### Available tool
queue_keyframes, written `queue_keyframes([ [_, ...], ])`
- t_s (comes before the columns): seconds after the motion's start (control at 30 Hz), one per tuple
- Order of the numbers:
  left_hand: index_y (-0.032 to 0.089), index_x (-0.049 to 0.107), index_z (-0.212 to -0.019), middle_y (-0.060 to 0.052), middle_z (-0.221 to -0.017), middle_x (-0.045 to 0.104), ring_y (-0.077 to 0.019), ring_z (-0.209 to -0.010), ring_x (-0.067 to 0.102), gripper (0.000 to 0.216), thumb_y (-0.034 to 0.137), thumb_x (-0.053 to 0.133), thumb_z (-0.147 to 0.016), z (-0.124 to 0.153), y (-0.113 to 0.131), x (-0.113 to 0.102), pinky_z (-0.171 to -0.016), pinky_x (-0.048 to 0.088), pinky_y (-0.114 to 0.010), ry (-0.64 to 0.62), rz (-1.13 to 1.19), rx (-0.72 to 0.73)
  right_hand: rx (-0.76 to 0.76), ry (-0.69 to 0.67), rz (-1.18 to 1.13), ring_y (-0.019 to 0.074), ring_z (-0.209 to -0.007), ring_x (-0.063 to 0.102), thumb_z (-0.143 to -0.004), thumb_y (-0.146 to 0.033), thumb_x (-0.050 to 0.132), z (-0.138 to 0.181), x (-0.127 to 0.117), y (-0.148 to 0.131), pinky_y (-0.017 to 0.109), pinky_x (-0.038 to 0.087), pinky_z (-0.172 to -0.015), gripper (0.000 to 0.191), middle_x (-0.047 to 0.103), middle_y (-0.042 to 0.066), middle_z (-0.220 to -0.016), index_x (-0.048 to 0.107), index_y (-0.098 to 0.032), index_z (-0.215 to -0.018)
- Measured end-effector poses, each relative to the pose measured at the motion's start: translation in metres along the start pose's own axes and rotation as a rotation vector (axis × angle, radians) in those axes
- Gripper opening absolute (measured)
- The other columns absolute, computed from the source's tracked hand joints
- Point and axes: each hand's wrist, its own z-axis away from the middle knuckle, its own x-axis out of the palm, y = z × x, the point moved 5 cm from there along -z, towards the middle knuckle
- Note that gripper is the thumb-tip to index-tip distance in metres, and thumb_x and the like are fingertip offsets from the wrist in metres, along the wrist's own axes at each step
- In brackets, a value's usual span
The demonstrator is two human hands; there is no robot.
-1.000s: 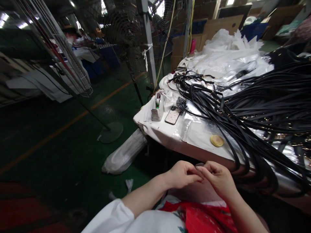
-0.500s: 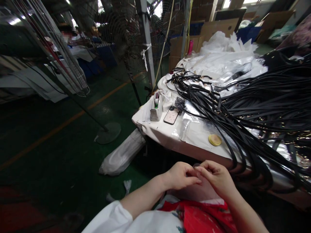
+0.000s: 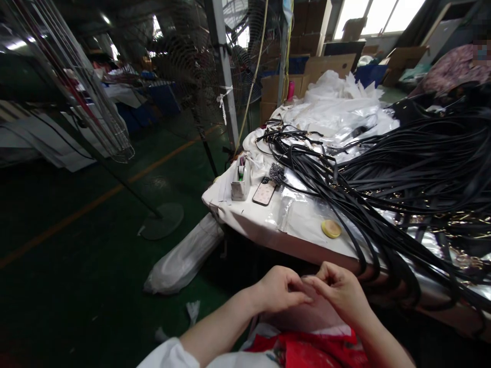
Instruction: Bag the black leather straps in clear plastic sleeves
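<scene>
Lower than before, left hand (image 3: 282,290) and right hand (image 3: 342,292) pinch closed together below the table edge (image 3: 268,238), floor (image 3: 95,255) open leftward.

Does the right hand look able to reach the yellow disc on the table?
Probably yes. The yellow disc lies uncovered near the front edge of the table, beyond the right hand, and the black straps lie beside it, not over it.

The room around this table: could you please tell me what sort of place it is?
Probably a factory packing floor: black straps heaped on the table, piled plastic bags, stacked cardboard boxes behind.
</scene>
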Motion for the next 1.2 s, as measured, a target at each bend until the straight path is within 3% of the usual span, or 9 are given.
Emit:
queue_keyframes([
  [0.13, 0.012, 0.071, -0.068, 0.001, -0.062, 0.059, -0.0105, -0.060, 0.049, 0.031, 0.041, 0.081, -0.065, -0.002, -0.003, -0.001, -0.056, 0.037, -0.021, 0.093, 0.111, -0.095, -0.012, -0.155, -0.085, 0.0193, -0.063, 0.064, -0.078, -0.042, 0.070, 0.000, 0.006, 0.001, 0.027, 0.051, -0.059, 0.023, 0.071, 0.004, -0.067, 0.071, -0.022, -0.068],
  [0.27, 0.012, 0.063, -0.059, 0.003, -0.057, 0.054, -0.0086, -0.057, 0.045, 0.031, 0.038, 0.079, -0.067, -0.004, -0.011, 0.001, -0.053, 0.034, -0.021, 0.120, 0.171, -0.148, -0.073, -0.153, -0.073, 0.0232, -0.088, 0.070, -0.080, -0.033, 0.067, 0.001, 0.001, 0.004, 0.031, 0.055, -0.079, 0.018, 0.076, 0.006, -0.093, 0.078, -0.025, -0.092],
  [0.43, 0.011, 0.066, -0.060, 0.005, -0.056, 0.052, -0.0076, -0.055, 0.042, 0.032, 0.038, 0.083, -0.062, -0.002, -0.015, 0.003, -0.051, 0.030, -0.020, 0.113, 0.092, -0.187, 0.027, -0.221, -0.072, 0.0184, -0.064, 0.065, -0.077, -0.040, 0.071, 0.002, 0.007, 0.012, 0.026, 0.050, -0.060, 0.021, 0.072, 0.003, -0.069, 0.073, -0.021, -0.070],
  [0.6, 0.012, 0.074, -0.075, -0.003, -0.072, 0.069, -0.0131, -0.067, 0.059, 0.023, 0.035, 0.075, -0.074, -0.002, -0.005, -0.003, -0.063, 0.044, -0.022, 0.154, 0.102, -0.090, -0.005, -0.098, 0.021, 0.0128, -0.050, 0.049, -0.077, -0.049, 0.072, -0.002, -0.002, 0.015, 0.024, 0.038, -0.047, 0.041, 0.056, -0.001, -0.051, 0.054, -0.020, -0.054],
  [0.67, 0.013, 0.075, -0.076, -0.006, -0.077, 0.072, -0.0154, -0.073, 0.064, 0.024, 0.034, 0.067, -0.082, -0.003, -0.001, -0.006, -0.069, 0.047, -0.024, 0.154, 0.088, -0.025, -0.045, -0.117, 0.018, 0.0145, -0.057, 0.055, -0.081, -0.046, 0.069, -0.003, -0.006, 0.012, 0.024, 0.043, -0.054, 0.032, 0.062, 0.000, -0.060, 0.062, -0.020, -0.065],
  [0.73, 0.013, 0.075, -0.076, -0.007, -0.077, 0.073, -0.0163, -0.075, 0.066, 0.026, 0.034, 0.063, -0.085, -0.003, 0.002, -0.007, -0.073, 0.049, -0.025, 0.126, 0.082, 0.019, -0.092, -0.170, -0.004, 0.0178, -0.074, 0.063, -0.084, -0.042, 0.067, -0.004, -0.006, 0.007, 0.026, 0.049, -0.068, 0.023, 0.070, 0.003, -0.080, 0.070, -0.020, -0.089],
  [0.8, 0.013, 0.075, -0.075, -0.007, -0.076, 0.073, -0.0164, -0.074, 0.066, 0.025, 0.033, 0.064, -0.085, -0.004, 0.003, -0.007, -0.073, 0.048, -0.025, 0.120, 0.058, 0.040, -0.114, -0.227, -0.021, 0.0199, -0.085, 0.066, -0.086, -0.040, 0.065, -0.004, -0.004, 0.003, 0.029, 0.051, -0.078, 0.025, 0.072, 0.005, -0.091, 0.072, -0.021, -0.102],
  [0.97, 0.013, 0.076, -0.075, -0.005, -0.073, 0.072, -0.0151, -0.070, 0.063, 0.020, 0.030, 0.070, -0.081, -0.005, 0.001, -0.002, -0.067, 0.046, -0.023, 0.103, 0.016, -0.003, -0.014, -0.257, -0.029, 0.0184, -0.068, 0.065, -0.086, -0.043, 0.061, -0.003, 0.004, 0.007, 0.027, 0.049, -0.065, 0.028, 0.071, 0.004, -0.072, 0.073, -0.021, -0.075],
  [1.2, 0.013, 0.077, -0.077, -0.003, -0.070, 0.069, -0.0148, -0.067, 0.060, 0.017, 0.028, 0.070, -0.079, -0.007, 0.001, 0.004, -0.065, 0.044, -0.024, 0.067, -0.032, -0.014, 0.024, -0.068, 0.049, 0.0156, -0.053, 0.055, -0.075, -0.049, 0.071, -0.002, 0.004, 0.012, 0.026, 0.041, -0.051, 0.038, 0.064, 0.001, -0.055, 0.057, -0.020, -0.055],
])
